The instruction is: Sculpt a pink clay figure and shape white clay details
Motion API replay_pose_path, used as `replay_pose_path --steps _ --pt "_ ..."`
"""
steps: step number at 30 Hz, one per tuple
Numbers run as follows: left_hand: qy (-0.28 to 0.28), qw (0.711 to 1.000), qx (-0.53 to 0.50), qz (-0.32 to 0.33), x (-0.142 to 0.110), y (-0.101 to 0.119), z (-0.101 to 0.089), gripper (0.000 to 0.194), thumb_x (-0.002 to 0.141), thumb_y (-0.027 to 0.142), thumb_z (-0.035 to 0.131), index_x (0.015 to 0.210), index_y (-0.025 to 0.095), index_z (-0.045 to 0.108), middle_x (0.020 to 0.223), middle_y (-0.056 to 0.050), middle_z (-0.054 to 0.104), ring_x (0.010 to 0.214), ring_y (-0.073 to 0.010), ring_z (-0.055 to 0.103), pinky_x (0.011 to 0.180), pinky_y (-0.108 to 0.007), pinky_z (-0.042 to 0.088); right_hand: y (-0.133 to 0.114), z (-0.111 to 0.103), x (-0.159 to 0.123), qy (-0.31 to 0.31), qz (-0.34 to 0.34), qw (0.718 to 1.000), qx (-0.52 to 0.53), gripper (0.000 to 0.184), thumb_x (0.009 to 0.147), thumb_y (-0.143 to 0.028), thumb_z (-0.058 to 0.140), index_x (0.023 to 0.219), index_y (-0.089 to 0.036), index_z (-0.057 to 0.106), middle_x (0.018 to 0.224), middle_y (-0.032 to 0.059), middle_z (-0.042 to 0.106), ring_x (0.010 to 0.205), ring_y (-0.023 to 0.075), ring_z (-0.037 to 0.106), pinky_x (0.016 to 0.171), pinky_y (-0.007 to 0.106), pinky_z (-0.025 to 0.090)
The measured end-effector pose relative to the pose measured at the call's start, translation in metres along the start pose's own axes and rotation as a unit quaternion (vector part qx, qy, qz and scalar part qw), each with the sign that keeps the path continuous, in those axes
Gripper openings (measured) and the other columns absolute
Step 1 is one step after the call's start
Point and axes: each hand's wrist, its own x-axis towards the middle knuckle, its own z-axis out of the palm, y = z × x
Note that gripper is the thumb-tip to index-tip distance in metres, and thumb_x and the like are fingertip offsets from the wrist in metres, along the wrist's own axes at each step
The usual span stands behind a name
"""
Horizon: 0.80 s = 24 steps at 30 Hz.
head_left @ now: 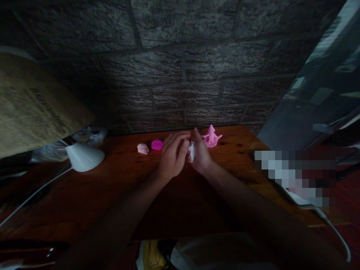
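Observation:
Between my two hands, above the wooden table, is a small white lump of modelling clay [192,151]. My right hand [201,154] is closed round it from the right, thumb upward. Curved fingers of my left hand [173,153], with a ring on one, meet it from the left; thumb and fingertips are at the lump, which they partly hide. Left of my left hand lie a bright magenta clay piece [157,144] and a pale pink clay lump [143,149]. Just beyond my right hand stands a pink clay figure [212,137] with a pointed cone on a spread base.
The wooden table [236,150] backs onto a dark brick-patterned wall [168,67]. At left are a lamp-like white cone base [86,156] with a cable, a brown paper bag [33,105] and clear plastic [92,137]. A white cable [334,228] hangs by the right edge, near a blurred-out patch.

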Motion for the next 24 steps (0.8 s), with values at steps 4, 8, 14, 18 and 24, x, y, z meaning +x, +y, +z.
replay_pose_path --steps 4,8,14,18,24 --pt "-0.054 0.997 0.044 -0.018 -0.005 -0.003 0.008 0.035 0.103 0.044 0.043 0.117 0.020 0.064 0.122 -0.011 0.072 0.118 -0.0252 0.065 0.104 -0.050 0.049 -0.005 0.008 -0.001 -0.009 0.030 0.994 0.107 0.060 0.089 -0.078 0.039 0.071 -0.025 0.059 0.065 0.0029 0.062 0.080 0.0227 0.066 0.073 0.037 0.053" --pt "-0.017 0.995 0.086 -0.046 -0.005 -0.004 0.008 0.030 0.100 0.044 0.053 0.116 0.020 0.064 0.119 -0.011 0.074 0.117 -0.0264 0.067 0.118 -0.059 0.036 -0.008 0.022 -0.010 -0.055 0.069 0.988 0.126 0.058 0.089 -0.078 0.043 0.079 -0.025 0.064 0.076 0.0045 0.068 0.094 0.0250 0.067 0.083 0.040 0.053" --pt "0.039 0.993 0.032 -0.103 0.002 -0.007 0.005 0.035 0.098 0.049 0.057 0.113 0.019 0.066 0.130 -0.015 0.069 0.125 -0.0274 0.064 0.106 -0.048 0.052 0.003 0.027 -0.014 -0.090 0.071 0.988 0.105 0.059 0.094 -0.076 0.037 0.091 -0.024 0.065 0.092 0.0057 0.072 0.106 0.0241 0.065 0.090 0.038 0.053" --pt "0.021 0.981 -0.009 -0.190 0.002 -0.010 0.006 0.045 0.094 0.056 0.059 0.118 0.018 0.065 0.123 -0.016 0.073 0.116 -0.0290 0.069 0.101 -0.048 0.055 0.009 0.014 -0.006 -0.106 0.072 0.990 0.059 0.067 0.092 -0.081 0.030 0.106 -0.026 0.066 0.104 0.0071 0.073 0.113 0.0264 0.064 0.094 0.043 0.053" --pt "0.070 0.962 -0.070 -0.254 0.006 -0.015 0.003 0.033 0.085 0.044 0.074 0.107 0.020 0.069 0.098 -0.007 0.076 0.090 -0.0211 0.072 0.084 -0.036 0.058 0.011 0.010 -0.006 -0.110 0.094 0.989 0.027 0.070 0.097 -0.076 0.018 0.119 -0.027 0.063 0.120 0.0090 0.071 0.121 0.0288 0.060 0.101 0.052 0.049"
